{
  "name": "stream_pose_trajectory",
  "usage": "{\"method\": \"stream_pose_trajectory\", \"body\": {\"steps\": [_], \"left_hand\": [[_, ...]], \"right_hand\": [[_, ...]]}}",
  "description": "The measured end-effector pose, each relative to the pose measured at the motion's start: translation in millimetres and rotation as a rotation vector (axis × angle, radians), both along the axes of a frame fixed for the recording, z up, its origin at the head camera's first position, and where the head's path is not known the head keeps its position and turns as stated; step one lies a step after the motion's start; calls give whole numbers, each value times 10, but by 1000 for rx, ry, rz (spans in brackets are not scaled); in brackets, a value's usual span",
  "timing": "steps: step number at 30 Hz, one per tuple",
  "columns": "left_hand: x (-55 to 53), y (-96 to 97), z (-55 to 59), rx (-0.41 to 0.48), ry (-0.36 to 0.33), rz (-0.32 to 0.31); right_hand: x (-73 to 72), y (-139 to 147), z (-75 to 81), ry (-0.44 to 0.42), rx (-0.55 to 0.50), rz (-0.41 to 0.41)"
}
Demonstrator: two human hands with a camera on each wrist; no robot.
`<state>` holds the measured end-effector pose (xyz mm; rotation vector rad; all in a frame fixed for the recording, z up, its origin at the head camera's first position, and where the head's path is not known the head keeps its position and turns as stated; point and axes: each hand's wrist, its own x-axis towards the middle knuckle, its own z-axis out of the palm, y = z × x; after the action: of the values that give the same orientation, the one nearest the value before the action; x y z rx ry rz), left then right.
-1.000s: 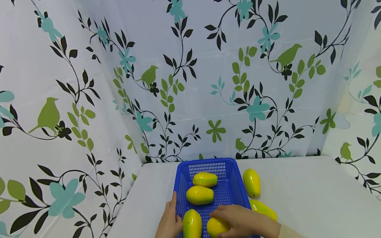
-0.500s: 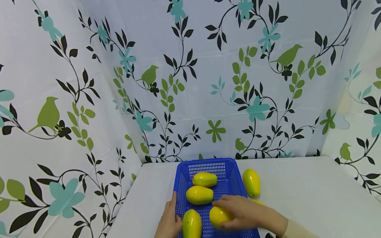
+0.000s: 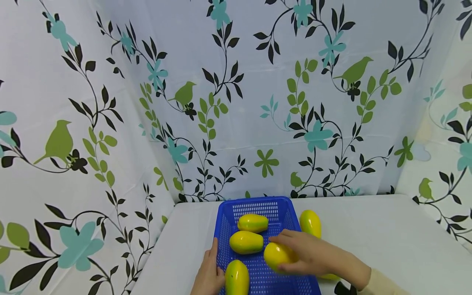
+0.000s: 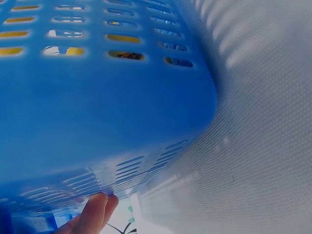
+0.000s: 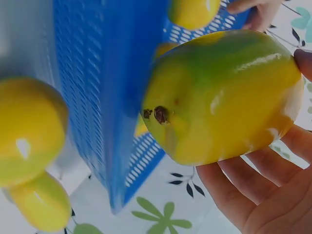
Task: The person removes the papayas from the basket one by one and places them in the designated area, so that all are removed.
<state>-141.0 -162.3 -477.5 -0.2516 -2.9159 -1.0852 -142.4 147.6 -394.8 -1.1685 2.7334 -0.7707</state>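
Note:
My right hand [image 3: 307, 255] holds a yellow papaya [image 3: 277, 257] with green streaks over the right side of the blue plastic basket [image 3: 258, 268]. In the right wrist view the fingers curl round the papaya [image 5: 219, 97], whose dark-spotted end overlaps the basket's rim. My left hand [image 3: 209, 270] grips the basket's left edge; in the left wrist view its fingers [image 4: 95, 212] lie against the slotted wall. Three more papayas are inside: one at the far end [image 3: 253, 223], one below it [image 3: 246, 242] and one near my left hand [image 3: 237, 278].
Right of the basket a papaya [image 3: 310, 223] lies on the white table [image 3: 372, 233]; another papaya [image 3: 329, 277] there is mostly hidden under my right arm. A small black object [image 3: 343, 289] shows by the wrist. Patterned curtains [image 3: 265, 102] enclose the table.
My right hand has moved the papaya rightward and slightly away, from low in the basket toward its right wall. My left hand stays at the left edge.

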Motion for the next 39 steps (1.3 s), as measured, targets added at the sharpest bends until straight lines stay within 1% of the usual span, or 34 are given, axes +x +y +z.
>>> {"method": "stream_pose_trajectory", "body": {"steps": [6,13,16,21,24,31,35,39], "left_hand": [[-8,-5,-18,15,-2,5],[-3,0,-7,15,2,0],[-9,-2,-3,23,-4,-3],[-11,-3,-7,29,-17,5],[-8,1,-15,25,-15,11],[17,9,-35,24,-5,-3],[18,4,-37,27,1,-7],[7,-7,-33,24,8,2]], "right_hand": [[-31,69,138,48,-9,-31],[-146,177,219,111,2,-98],[-197,223,208,142,0,-112],[-258,297,159,143,-12,-130],[-295,349,134,143,-14,-142],[-376,491,50,176,2,-161],[-394,565,14,172,9,-172],[-379,648,-9,155,9,-194]]}}
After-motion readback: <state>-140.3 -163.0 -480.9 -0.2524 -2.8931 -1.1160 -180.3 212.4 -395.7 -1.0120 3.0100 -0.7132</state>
